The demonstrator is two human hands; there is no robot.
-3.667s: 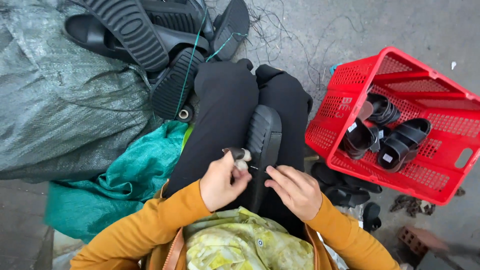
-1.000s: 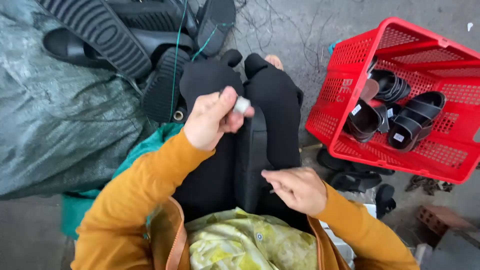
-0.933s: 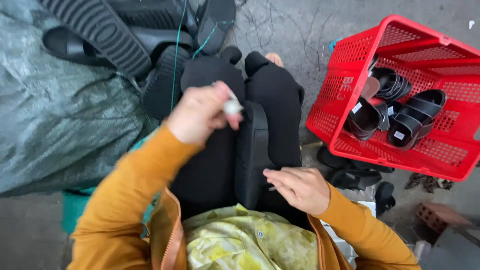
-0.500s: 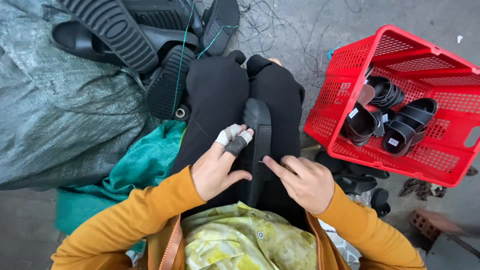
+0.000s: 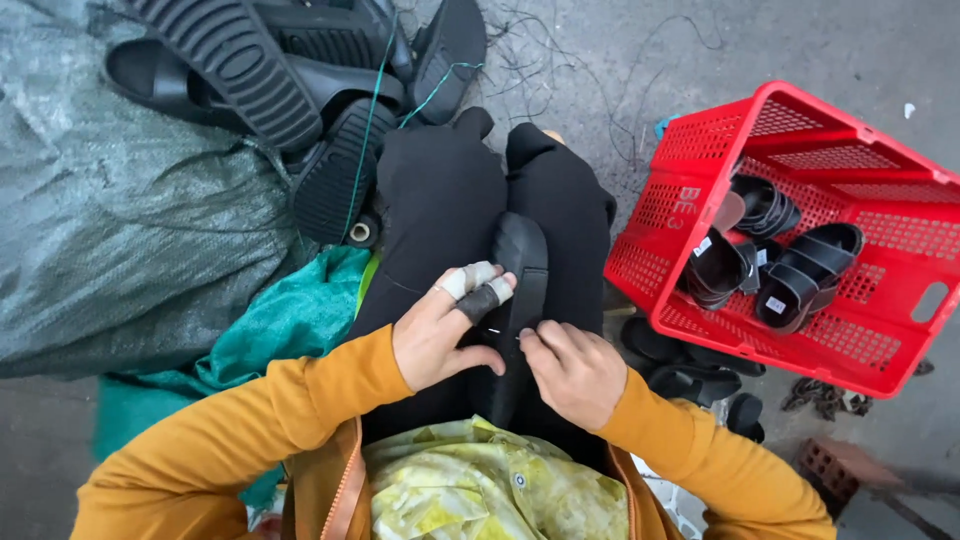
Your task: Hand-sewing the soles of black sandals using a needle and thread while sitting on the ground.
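A black sandal sole (image 5: 518, 262) lies lengthwise between my knees on my black trousers. My left hand (image 5: 440, 325), with taped fingertips, rests on the sole's left edge and holds it steady. Just to the right, my right hand (image 5: 568, 368) pinches a thin needle against the sole's side. The needle and any thread are too fine to make out clearly. Orange sleeves cover both my arms.
A red plastic crate (image 5: 700, 330) with several black sandals stands at the right on the concrete floor. More black sandals (image 5: 300, 90) are piled at the top left, beside a grey-green woven sack (image 5: 120, 250). A teal sack (image 5: 280, 320) lies by my left leg.
My left hand was raised high over my knees, then came back down onto the sole. My right hand stayed at the sole's edge.
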